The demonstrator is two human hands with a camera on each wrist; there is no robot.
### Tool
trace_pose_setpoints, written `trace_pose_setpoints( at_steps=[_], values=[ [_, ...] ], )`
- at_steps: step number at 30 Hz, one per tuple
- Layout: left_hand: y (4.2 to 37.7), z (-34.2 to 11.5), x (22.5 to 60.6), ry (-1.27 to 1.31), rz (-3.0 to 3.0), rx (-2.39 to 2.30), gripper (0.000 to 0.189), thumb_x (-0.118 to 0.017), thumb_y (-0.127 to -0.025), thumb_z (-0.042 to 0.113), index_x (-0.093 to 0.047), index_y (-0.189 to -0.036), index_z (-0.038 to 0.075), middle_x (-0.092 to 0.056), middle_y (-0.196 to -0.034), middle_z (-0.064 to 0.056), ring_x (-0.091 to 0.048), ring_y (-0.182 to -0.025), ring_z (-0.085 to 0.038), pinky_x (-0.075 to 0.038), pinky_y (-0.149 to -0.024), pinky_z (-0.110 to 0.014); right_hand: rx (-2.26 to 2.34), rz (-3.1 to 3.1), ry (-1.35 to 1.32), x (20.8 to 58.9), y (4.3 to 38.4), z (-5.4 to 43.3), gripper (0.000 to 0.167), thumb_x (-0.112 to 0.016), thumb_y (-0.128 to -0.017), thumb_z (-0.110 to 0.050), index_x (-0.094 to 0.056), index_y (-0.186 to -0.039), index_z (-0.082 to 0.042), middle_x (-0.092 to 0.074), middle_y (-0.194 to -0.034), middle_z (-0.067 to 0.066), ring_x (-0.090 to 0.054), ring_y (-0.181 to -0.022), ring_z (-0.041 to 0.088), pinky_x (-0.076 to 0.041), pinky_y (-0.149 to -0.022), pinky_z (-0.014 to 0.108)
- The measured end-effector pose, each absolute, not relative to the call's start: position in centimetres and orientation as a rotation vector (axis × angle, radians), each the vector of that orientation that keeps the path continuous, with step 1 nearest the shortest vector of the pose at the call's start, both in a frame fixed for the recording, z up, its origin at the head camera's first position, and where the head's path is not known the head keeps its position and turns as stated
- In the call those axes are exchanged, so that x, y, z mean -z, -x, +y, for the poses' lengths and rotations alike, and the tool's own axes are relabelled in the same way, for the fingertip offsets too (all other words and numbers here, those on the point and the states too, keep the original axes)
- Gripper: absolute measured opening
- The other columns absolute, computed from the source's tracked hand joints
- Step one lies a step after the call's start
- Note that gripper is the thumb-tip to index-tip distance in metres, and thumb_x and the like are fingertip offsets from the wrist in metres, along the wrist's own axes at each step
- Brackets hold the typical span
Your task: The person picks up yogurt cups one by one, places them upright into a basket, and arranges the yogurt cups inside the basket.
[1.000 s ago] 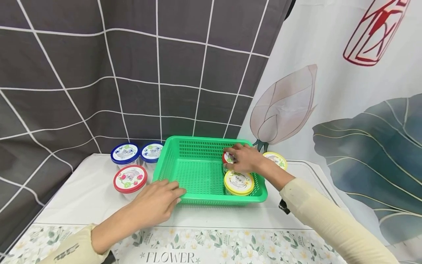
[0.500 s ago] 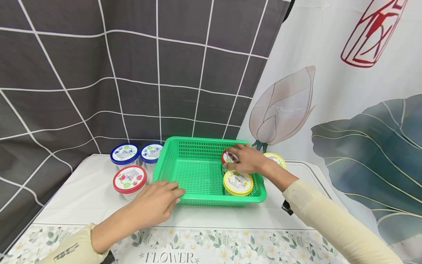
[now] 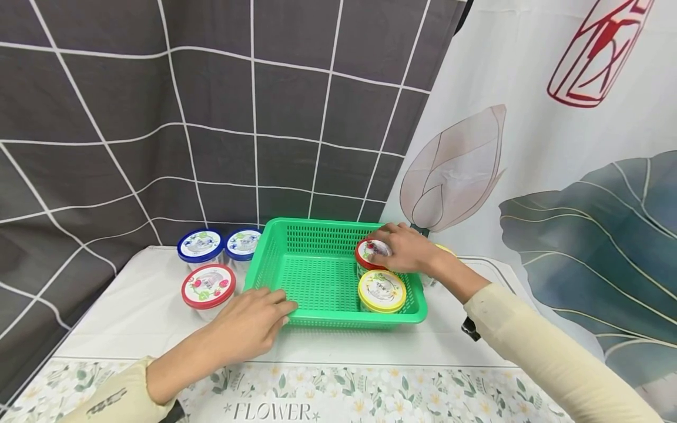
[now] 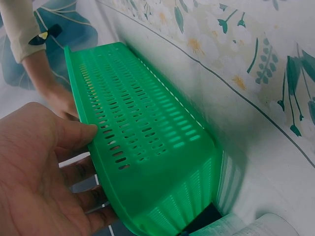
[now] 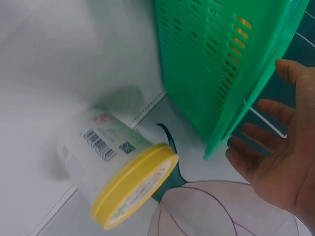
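A green plastic basket [image 3: 317, 282] with slotted walls stands on the table. My left hand [image 3: 251, 320] grips its front left rim, thumb outside and fingers over the edge, as the left wrist view shows. Inside at the right sit two lidded tubs: a red-lidded tub [image 3: 367, 251] behind and a yellow-lidded tub [image 3: 382, 291] in front. Over the red lid is my right hand [image 3: 406, 249], its thumb at the lid. In the right wrist view that hand's fingers [image 5: 266, 137] are spread and relaxed above the rim; the basket wall hides the red tub there.
Another yellow-lidded tub [image 5: 108, 152] stands outside the basket at the right, partly behind my right hand. Left of the basket are two blue-lidded tubs [image 3: 200, 245] and a red-lidded tub [image 3: 208, 286]. A dark gridded curtain [image 3: 211, 117] hangs close behind.
My right hand has shifted slightly right and its fingers have loosened, showing more of the red lid. My left hand and the basket have stayed in place.
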State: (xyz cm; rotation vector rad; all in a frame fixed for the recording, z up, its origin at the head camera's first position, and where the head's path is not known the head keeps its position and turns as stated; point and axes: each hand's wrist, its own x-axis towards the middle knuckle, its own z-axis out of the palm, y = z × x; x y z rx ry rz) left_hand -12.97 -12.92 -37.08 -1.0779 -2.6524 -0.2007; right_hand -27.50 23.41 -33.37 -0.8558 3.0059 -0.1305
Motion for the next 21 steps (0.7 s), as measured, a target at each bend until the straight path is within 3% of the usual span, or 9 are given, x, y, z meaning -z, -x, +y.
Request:
trace_pose_setpoints(
  at_steps=[7, 21],
  values=[
    [13.0, -13.0, 37.1, 1.084, -2.638, 0.199, 0.021, -0.077, -0.103, 0.012, -0.082, -0.123, 0.015, -0.074, -0.103, 0.003, -0.067, -0.088, -0.019, -0.063, -0.083, -0.04, 0.122, 3.025, 0.823, 32.8, 27.6, 24.2, 0.057, -0.063, -0.107, -0.044, -0.068, -0.155, -0.014, -0.061, -0.16, 0.023, -0.058, -0.143, 0.051, -0.047, -0.122, 0.072],
    [13.0, -13.0, 37.0, 1.078, -2.663, 0.203, 0.021, -0.076, -0.104, 0.012, -0.082, -0.124, 0.014, -0.076, -0.107, 0.002, -0.072, -0.094, -0.022, -0.065, -0.09, -0.045, 0.095, 3.019, 0.753, 32.2, 27.5, 26.4, 0.059, -0.063, -0.108, -0.047, -0.069, -0.154, -0.01, -0.06, -0.16, 0.027, -0.054, -0.148, 0.056, -0.042, -0.126, 0.076]
  ],
)
